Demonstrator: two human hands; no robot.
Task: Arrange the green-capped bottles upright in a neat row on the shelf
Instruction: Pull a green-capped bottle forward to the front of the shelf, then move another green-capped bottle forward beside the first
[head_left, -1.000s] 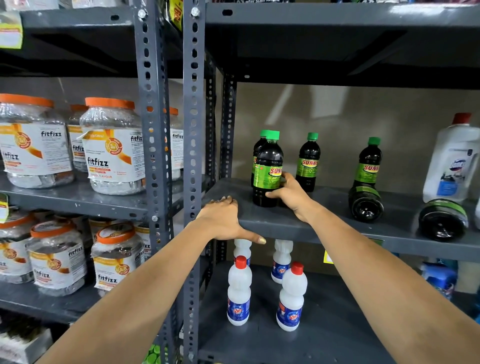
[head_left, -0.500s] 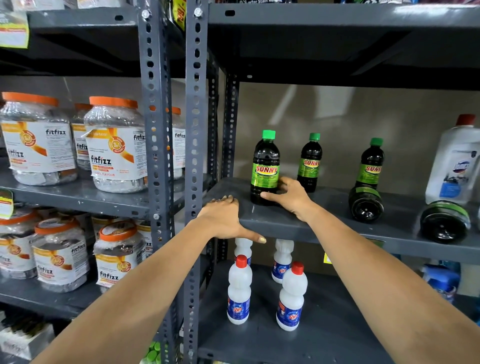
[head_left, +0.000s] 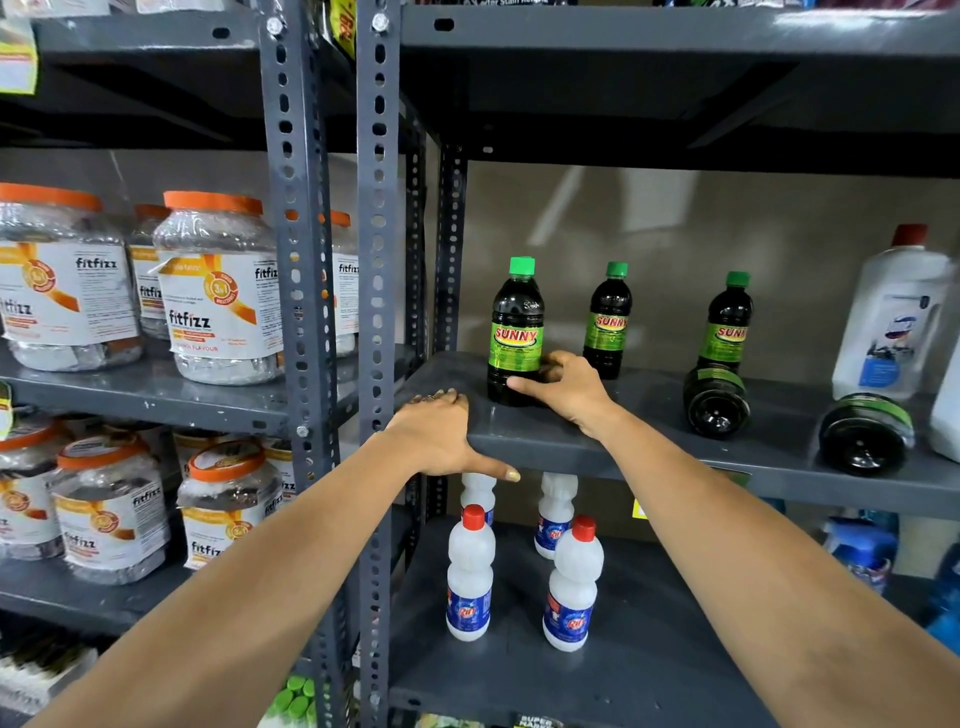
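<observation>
Three dark green-capped "Sunny" bottles stand upright on the grey shelf (head_left: 649, 415): a left one (head_left: 515, 332), a middle one (head_left: 608, 322) further back and a right one (head_left: 727, 322). Two more lie on their sides with their bases toward me, one (head_left: 717, 400) in front of the right upright bottle, the other (head_left: 865, 434) further right. My right hand (head_left: 563, 387) is wrapped around the base of the left bottle. At the shelf's front left corner, my left hand (head_left: 441, 439) lies over the edge with the thumb along the lip.
A big white red-capped bottle (head_left: 893, 322) stands at the shelf's right end. Several small white red-capped bottles (head_left: 470, 571) stand on the shelf below. Orange-lidded jars (head_left: 218, 291) fill the left rack beyond the grey uprights (head_left: 379, 260). Another shelf hangs close overhead.
The left bottle has been turned in my right hand so its label faces front, and it now stands straight. My left hand has stayed on the shelf edge.
</observation>
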